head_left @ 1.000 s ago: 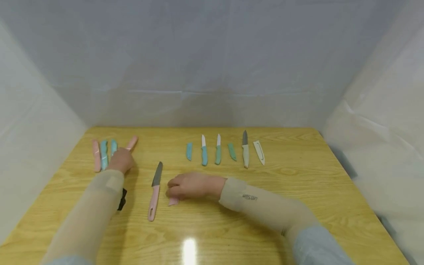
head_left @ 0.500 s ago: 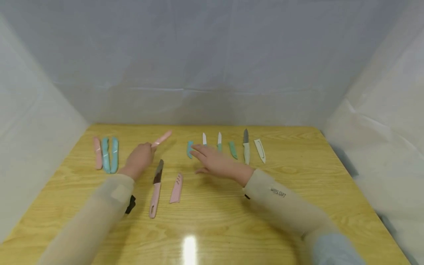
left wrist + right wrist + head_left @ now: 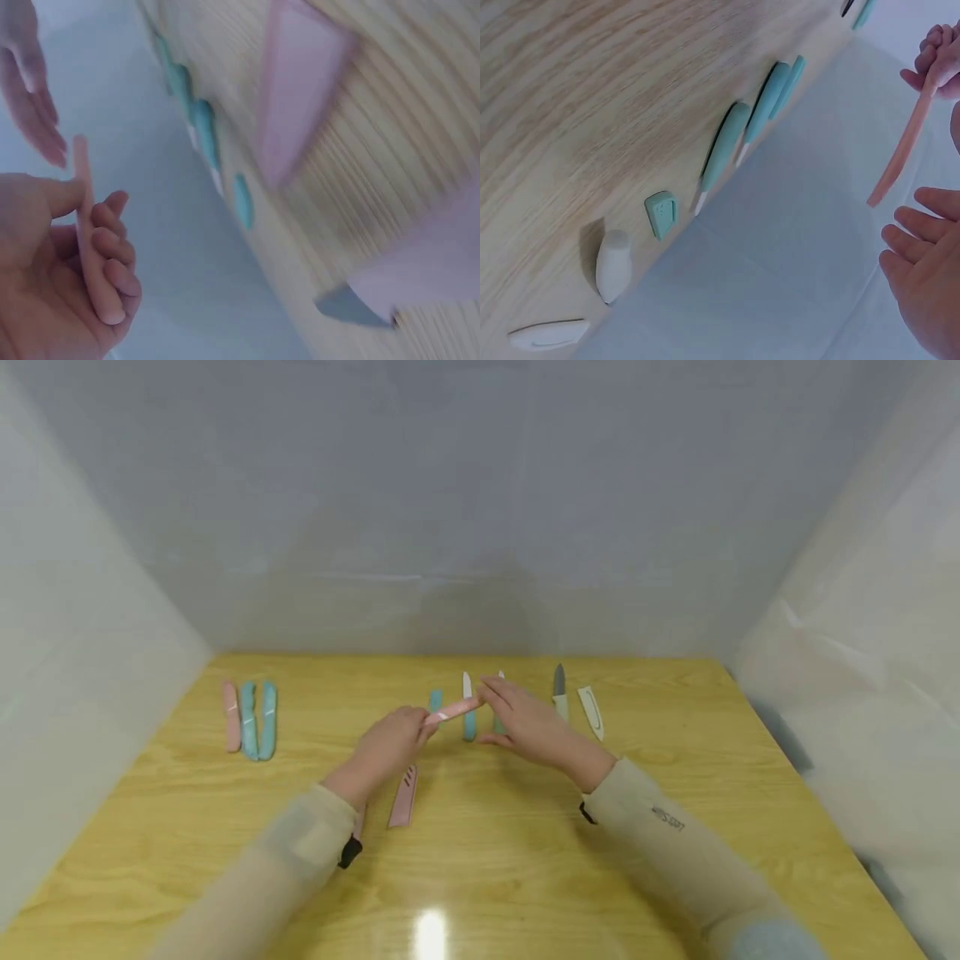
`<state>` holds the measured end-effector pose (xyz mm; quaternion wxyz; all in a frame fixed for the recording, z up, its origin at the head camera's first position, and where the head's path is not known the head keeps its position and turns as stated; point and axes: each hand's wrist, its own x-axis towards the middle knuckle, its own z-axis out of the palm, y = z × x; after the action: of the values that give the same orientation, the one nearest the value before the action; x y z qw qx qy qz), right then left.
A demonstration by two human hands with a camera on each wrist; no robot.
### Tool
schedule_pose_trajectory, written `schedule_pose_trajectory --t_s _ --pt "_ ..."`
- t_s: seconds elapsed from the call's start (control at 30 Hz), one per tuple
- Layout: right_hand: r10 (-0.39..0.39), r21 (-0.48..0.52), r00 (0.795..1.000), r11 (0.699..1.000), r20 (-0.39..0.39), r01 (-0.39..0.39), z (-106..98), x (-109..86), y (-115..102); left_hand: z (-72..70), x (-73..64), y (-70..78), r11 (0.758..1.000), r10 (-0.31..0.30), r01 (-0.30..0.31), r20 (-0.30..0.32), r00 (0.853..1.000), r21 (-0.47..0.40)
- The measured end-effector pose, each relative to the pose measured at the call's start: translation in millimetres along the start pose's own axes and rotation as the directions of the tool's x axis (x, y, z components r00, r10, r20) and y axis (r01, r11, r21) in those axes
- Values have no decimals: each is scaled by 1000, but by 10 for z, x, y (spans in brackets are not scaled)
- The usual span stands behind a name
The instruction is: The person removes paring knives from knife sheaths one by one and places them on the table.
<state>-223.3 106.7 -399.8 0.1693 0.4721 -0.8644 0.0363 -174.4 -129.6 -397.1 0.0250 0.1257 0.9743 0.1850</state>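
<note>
Left hand [image 3: 384,750]: fingers curled round one end of a pink sheathed knife [image 3: 452,710], raised above the wooden table [image 3: 510,893], free end toward 2 o'clock.
Right hand [image 3: 534,725]: fingers extended, near that end, not touching; hands apart.
From the held knife, head view: slotted pink sheath [image 3: 403,797], 7 o'clock; two blue sheathed knives [image 3: 267,722], 9 o'clock; white sheath [image 3: 591,712], 3 o'clock.

Across comes the left hand [image 3: 386,747], bringing the pink stick [image 3: 453,710] rightward, its tip now near the right hand [image 3: 543,727], which has left the pink cover [image 3: 403,797]; from above, the left sleeve [image 3: 277,856] now hides much of the pink knife [image 3: 431,259]!
</note>
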Motion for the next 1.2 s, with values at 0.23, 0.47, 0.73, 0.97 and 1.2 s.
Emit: schedule_pose_trajectory --t_s 0.23,0.47,0.73,0.97,1.2 --pt "-99 -46 994 994 -55 97 21 -72 -59 75 -109 201 999 40 -41 24 999 21" --pt "-107 -7 994 994 -10 107 49 -94 -136 168 -191 290 998 58 -58 32 998 12" --pt "-65 95 995 994 77 57 58 -111 -221 203 -236 341 996 77 -75 51 996 -49" --pt "-40 116 994 993 107 27 111 -140 -237 240 -215 369 995 90 -87 59 994 -48" --pt "-22 132 996 991 90 10 133 -164 -224 251 -193 391 995 91 -88 58 994 -52"
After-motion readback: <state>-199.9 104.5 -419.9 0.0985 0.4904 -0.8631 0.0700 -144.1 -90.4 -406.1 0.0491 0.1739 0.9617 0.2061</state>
